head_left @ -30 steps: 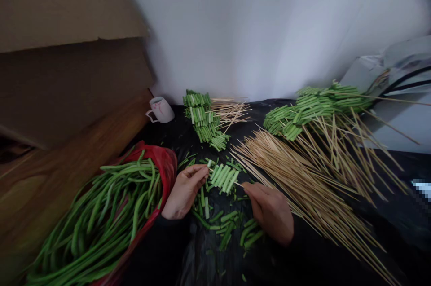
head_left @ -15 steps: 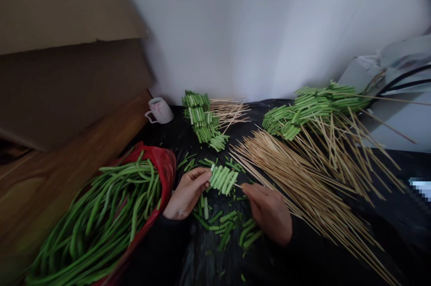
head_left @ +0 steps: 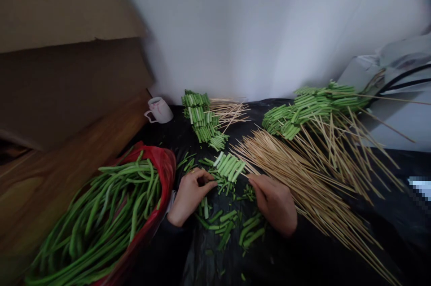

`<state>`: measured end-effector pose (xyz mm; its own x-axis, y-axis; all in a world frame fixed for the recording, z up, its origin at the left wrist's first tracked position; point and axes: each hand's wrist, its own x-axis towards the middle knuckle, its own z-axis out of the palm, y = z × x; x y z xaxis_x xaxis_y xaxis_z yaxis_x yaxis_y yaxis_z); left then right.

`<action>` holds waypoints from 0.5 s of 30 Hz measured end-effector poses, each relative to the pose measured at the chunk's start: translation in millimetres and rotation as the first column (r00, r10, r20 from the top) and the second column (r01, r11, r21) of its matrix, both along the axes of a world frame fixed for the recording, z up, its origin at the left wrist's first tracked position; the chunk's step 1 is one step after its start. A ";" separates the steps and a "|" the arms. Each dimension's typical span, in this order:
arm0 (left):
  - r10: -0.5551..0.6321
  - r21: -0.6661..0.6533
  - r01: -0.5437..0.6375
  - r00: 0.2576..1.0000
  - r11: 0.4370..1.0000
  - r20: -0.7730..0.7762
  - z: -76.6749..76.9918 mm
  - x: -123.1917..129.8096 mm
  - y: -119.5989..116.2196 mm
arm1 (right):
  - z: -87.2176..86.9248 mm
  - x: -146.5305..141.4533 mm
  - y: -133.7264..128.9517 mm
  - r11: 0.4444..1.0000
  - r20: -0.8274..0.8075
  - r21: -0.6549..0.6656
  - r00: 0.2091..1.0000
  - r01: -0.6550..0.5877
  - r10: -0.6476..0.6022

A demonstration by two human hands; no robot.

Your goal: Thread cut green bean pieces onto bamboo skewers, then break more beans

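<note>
Was apparently at a threading step, pinching the bean-loaded skewer (head_left: 230,167) by its bare end in the right hand (head_left: 276,203), above the worktop (head_left: 200,272), between near and far edges. Curled the left hand (head_left: 188,194), thumb and fingertips close together; could not tell whether around a piece. Would have called, with any further piece, for a firm, square pinch. Showed smooth, pale-green stubs in a ladder-like row, stiff straw-coloured sticks (head_left: 296,165) towards the right edge, and limp, ropy beans (head_left: 117,196) in crinkled red plastic (head_left: 166,160) at left.
</note>
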<state>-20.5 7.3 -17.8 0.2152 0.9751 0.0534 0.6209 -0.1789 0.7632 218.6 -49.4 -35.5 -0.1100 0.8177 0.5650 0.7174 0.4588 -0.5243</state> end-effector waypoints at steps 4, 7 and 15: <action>-0.077 0.030 0.083 0.984 0.996 -0.163 1.6 -0.2 -1.7 | -0.6 -1.7 -1.4 1.000 0.013 0.009 1.000 -0.001 0.001; -0.072 0.034 0.076 0.992 0.997 -0.105 3.2 0.7 -2.3 | -0.6 -1.9 -1.5 1.000 0.015 0.017 1.000 0.000 -0.001; 0.218 -0.110 -0.190 0.900 0.976 0.378 7.2 1.2 1.6 | 4.0 -4.9 -5.2 1.000 -0.001 -0.017 1.000 -0.015 0.015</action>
<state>-19.3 8.9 -10.6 -0.0125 0.9996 0.0235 0.2926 -0.0188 0.9560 213.6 -54.6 -31.5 -0.1219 0.8252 0.5516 0.7096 0.4610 -0.5328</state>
